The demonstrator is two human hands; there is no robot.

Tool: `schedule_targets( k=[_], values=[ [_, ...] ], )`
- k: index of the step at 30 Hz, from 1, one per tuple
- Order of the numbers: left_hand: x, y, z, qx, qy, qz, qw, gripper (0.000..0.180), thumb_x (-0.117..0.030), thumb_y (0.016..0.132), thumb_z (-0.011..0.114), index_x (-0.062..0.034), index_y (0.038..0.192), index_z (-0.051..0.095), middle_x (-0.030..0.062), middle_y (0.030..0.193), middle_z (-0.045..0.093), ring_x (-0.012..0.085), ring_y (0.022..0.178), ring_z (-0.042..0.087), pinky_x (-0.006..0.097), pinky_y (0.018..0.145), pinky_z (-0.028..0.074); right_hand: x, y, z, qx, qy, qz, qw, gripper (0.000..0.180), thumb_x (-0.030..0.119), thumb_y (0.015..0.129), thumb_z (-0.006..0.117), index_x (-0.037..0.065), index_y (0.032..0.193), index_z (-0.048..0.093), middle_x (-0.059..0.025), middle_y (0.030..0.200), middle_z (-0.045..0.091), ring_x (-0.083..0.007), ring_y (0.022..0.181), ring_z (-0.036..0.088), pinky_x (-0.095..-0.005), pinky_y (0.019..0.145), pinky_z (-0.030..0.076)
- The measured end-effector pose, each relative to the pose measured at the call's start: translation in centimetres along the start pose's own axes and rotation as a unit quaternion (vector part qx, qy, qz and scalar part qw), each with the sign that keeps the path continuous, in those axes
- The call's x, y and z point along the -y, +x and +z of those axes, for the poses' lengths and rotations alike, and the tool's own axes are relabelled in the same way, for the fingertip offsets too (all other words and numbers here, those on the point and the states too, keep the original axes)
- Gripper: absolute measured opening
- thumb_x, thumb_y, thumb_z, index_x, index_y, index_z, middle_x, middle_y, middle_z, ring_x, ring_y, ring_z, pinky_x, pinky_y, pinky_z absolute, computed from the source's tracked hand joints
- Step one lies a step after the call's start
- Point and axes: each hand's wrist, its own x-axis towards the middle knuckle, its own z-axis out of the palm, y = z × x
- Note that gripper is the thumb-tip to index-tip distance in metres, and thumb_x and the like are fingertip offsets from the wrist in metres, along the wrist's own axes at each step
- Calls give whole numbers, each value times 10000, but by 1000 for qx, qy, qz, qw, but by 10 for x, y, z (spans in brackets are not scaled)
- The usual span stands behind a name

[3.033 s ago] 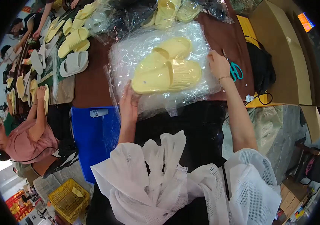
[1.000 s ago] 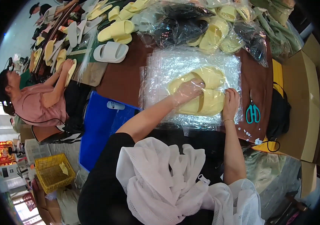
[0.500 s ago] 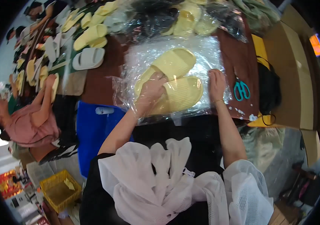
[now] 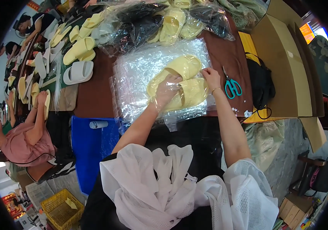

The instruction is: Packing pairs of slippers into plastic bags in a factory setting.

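A pair of pale yellow slippers (image 4: 195, 91) lies side by side, toes to the right, at what looks like the mouth of a clear plastic bag. My left hand (image 4: 167, 90) is closed on the slippers near their middle, its fingertips partly hidden by the straps. At the toe end, my right hand (image 4: 211, 78) pinches with thumb and fingers at the thin film beside the slippers. Beneath them a stack of clear plastic bags (image 4: 133, 73) spreads over the brown table. How far the film covers the slippers is hard to make out.
Teal-handled scissors (image 4: 233, 88) lie right of my right hand. Bagged slippers (image 4: 171, 25) pile up at the back; a grey pair (image 4: 78, 73) sits left. An open cardboard box (image 4: 283, 61) and black bag (image 4: 260, 80) stand right. A person in pink (image 4: 27, 142) works at left.
The slippers have shifted right across the bags with my left hand on them. My right hand has moved from lying on the film to pinching at the slippers' toe end. The view has turned slightly.
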Motion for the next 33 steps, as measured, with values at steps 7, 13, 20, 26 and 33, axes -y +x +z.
schedule_targets(
  k=[7, 13, 20, 26, 33],
  values=[
    [9, -12, -16, -84, 36, 75, 993, 280, -93, 764, 539, -86, 1032, 619, 108, 1064, 599, 274, 985, 558, 387, 823, 475, 26, -12, 15, -36, -28, 27, 999, 267, 306, 884, 455, 72, 921, 578, -179, 828, 640, -366, 798, 607, -452, 702, 462],
    [38, -36, -51, -107, 95, 20, 990, 252, -80, 737, 555, -89, 978, 628, 97, 1021, 627, 273, 949, 593, 365, 790, 493, 20, -13, 21, -78, -121, 53, 988, 292, 348, 918, 376, 104, 975, 525, -209, 855, 630, -403, 806, 596, -516, 677, 439],
    [68, -111, -142, -146, 187, -232, 943, 248, -41, 789, 515, -32, 1023, 599, 158, 1008, 608, 341, 887, 572, 398, 771, 459, 14, -9, 19, -114, -66, 31, 991, 255, 338, 899, 407, 119, 925, 536, -204, 826, 632, -408, 779, 600, -520, 664, 439],
    [45, -123, -217, -308, 171, -284, 892, 299, 2, 776, 513, 9, 1068, 575, 220, 935, 605, 371, 870, 573, 410, 772, 445, 13, -7, 12, -135, -103, 61, 984, 237, 327, 875, 441, 116, 904, 545, -204, 779, 633, -419, 742, 604, -515, 645, 452],
    [-26, -32, -92, -144, 149, -202, 957, 282, -85, 751, 542, -56, 1032, 562, 123, 946, 588, 318, 968, 553, 419, 780, 469, 21, -9, 20, -127, -60, 21, 990, 211, 290, 872, 454, 108, 900, 557, -203, 776, 630, -411, 737, 606, -510, 642, 449]
  ],
)
